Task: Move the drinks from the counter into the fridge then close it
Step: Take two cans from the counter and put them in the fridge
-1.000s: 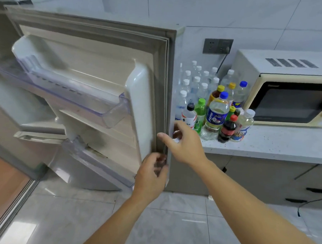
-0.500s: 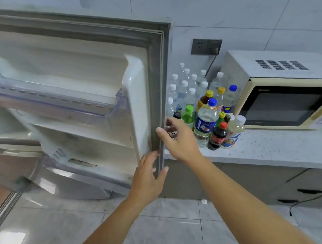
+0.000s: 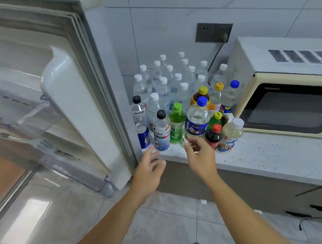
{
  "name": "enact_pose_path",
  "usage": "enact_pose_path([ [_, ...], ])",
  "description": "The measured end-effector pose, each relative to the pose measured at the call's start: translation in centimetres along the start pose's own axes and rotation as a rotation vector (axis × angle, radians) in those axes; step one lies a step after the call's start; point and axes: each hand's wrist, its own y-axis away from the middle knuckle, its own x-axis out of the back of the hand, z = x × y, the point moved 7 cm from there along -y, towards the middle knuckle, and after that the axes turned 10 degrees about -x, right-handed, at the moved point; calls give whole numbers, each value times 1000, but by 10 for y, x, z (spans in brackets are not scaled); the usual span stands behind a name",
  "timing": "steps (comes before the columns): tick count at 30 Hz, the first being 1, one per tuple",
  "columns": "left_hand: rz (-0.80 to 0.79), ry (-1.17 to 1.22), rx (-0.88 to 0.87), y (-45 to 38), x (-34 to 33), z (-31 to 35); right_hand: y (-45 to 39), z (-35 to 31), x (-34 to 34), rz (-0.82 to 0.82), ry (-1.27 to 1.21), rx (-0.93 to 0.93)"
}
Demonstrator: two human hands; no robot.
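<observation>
Pale wall tiles fill the top of the frame, with a dark wall socket (image 3: 214, 32) at upper centre and a cord hanging down from it behind the bottles. Only one view to go on, the head cam. Left half of the frame is the open fridge door (image 3: 79, 102), its inner shelves showing and nothing visible in them. A speckled white tabletop (image 3: 266, 155) runs across the right middle, carrying a cream microwave (image 3: 288, 91) at the right edge. The drinks are all on that tabletop, packed between the fridge door and the microwave: a bunch of clear water bottles (image 3: 169, 81) with white caps at the back, and coloured ones in front, including a green bottle (image 3: 175, 126), a big blue-capped Pepsi bottle (image 3: 196, 120), a small dark red-capped bottle (image 3: 212, 135), a black-capped bottle (image 3: 161, 133) with a white and red label, and a blue can (image 3: 144, 137) next to it. Left hand (image 3: 150, 169) is just below the tabletop edge, right under the can and the black-capped bottle, grip wide and holding nothing. Right hand (image 3: 201, 157) is at the front edge by the Pepsi bottle's base, fingers loosely curled, grip empty too, though it's a bit blurry.
</observation>
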Motion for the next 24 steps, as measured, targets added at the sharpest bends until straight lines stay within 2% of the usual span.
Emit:
enact_pose_path([
  [4,173,152,117,-33,-9,7,-20,-21,-16,-127,110,230],
  [8,285,26,143,-28,-11,0,-22,-45,-47,-282,186,425],
  [14,420,-159,142,12,11,-21,-19,-71,-86,-454,291,558],
  [17,425,-281,122,33,27,-29,-10,-80,-101,-510,271,576],
  [20,400,-448,1,43,50,-25,-2,-86,-117,-572,306,608],
  [24,90,-823,-221,48,63,-18,-3,-91,-130,-618,398,623],
])
